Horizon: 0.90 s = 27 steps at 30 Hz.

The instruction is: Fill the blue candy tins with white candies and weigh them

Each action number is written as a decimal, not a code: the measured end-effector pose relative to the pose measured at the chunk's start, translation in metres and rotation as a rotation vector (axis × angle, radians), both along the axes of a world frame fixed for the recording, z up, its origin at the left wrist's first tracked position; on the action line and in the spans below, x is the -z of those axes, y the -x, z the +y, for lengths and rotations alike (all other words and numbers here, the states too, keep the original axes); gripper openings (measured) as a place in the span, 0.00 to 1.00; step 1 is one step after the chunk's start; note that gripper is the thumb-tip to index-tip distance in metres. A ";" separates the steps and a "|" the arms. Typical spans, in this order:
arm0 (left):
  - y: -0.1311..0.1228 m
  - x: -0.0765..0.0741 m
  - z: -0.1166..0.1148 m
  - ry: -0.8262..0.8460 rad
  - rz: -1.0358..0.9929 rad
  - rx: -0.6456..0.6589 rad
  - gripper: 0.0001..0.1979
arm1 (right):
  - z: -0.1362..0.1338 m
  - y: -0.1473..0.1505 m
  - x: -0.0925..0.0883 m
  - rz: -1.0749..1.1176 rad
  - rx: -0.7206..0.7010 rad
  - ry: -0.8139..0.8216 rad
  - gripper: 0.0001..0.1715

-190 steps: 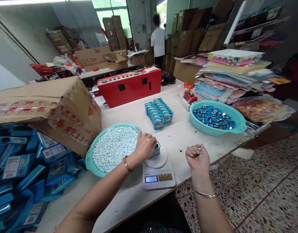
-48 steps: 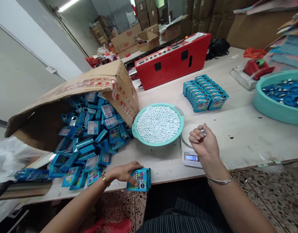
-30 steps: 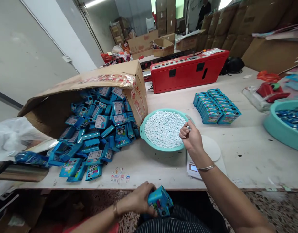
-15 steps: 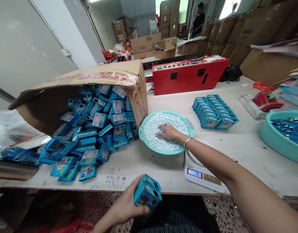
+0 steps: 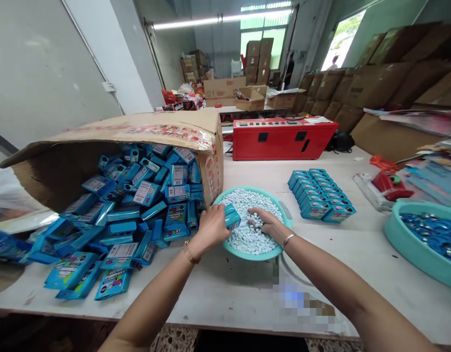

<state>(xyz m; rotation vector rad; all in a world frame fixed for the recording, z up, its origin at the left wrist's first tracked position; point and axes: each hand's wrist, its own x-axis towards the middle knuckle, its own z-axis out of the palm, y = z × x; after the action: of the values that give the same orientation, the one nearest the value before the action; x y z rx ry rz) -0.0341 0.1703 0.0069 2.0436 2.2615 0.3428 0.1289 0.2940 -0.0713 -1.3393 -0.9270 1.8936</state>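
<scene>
Pellets (image 5: pixel 243 240) were seemingly gathered by half-curled right hand (image 5: pixel 267 223), hold unclear; boxes (image 5: pixel 232 216), gripped by left hand (image 5: pixel 213 224) near bowl's (image 5: pixel 247 255) left edge, likely needed steadying.

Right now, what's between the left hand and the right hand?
In the head view: blue packs gripped by the left hand, then white pellets in the teal bowl, where the right hand dips in.
</scene>
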 end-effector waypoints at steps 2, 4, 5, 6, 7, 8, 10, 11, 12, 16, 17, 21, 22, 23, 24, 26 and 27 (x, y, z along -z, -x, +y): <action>-0.005 -0.003 0.009 0.030 0.018 0.036 0.25 | 0.004 0.000 -0.007 0.059 0.054 0.028 0.11; -0.011 -0.002 0.017 0.030 -0.033 0.052 0.27 | 0.005 0.004 -0.016 0.159 0.122 0.038 0.08; -0.015 0.000 0.021 0.029 -0.067 0.054 0.28 | 0.004 0.006 -0.020 0.212 0.156 0.030 0.07; -0.019 0.003 0.024 0.025 -0.097 0.054 0.29 | 0.003 0.009 -0.024 0.264 0.191 0.014 0.06; -0.022 0.007 0.026 0.019 -0.115 0.053 0.30 | 0.001 0.013 -0.028 0.313 0.225 -0.010 0.06; -0.025 0.011 0.027 0.006 -0.127 0.049 0.30 | -0.001 0.016 -0.032 0.356 0.257 -0.042 0.05; -0.029 0.022 0.028 -0.056 -0.174 0.029 0.32 | -0.006 0.022 -0.040 0.418 0.309 -0.119 0.06; -0.030 0.028 0.027 -0.100 -0.219 0.017 0.34 | -0.009 0.024 -0.044 0.443 0.326 -0.173 0.06; -0.031 0.034 0.026 -0.151 -0.274 0.002 0.35 | -0.012 0.026 -0.049 0.461 0.331 -0.236 0.06; -0.030 0.055 0.021 -0.355 -0.471 -0.050 0.38 | -0.022 0.028 -0.069 0.464 0.300 -0.456 0.09; -0.030 0.059 0.020 -0.391 -0.501 -0.058 0.39 | -0.024 0.029 -0.073 0.446 0.290 -0.478 0.09; -0.030 0.065 0.019 -0.443 -0.548 -0.062 0.40 | -0.025 0.032 -0.081 0.367 0.259 -0.524 0.13; -0.030 0.066 0.019 -0.443 -0.550 -0.062 0.40 | -0.024 0.033 -0.081 0.351 0.251 -0.537 0.13; -0.030 0.066 0.020 -0.442 -0.550 -0.060 0.40 | -0.023 0.033 -0.081 0.335 0.239 -0.550 0.14; -0.029 0.066 0.020 -0.441 -0.548 -0.057 0.40 | -0.021 0.033 -0.080 0.319 0.226 -0.565 0.14; -0.029 0.066 0.021 -0.435 -0.544 -0.060 0.40 | -0.018 0.032 -0.079 0.298 0.201 -0.582 0.15; -0.029 0.066 0.022 -0.430 -0.543 -0.063 0.40 | -0.016 0.031 -0.079 0.292 0.187 -0.583 0.15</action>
<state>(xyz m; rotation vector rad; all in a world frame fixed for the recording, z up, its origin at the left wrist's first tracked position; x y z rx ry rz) -0.0053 0.1920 -0.0592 1.7314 2.0248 1.3059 0.0976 0.2783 0.0076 -0.7507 -1.0504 1.4652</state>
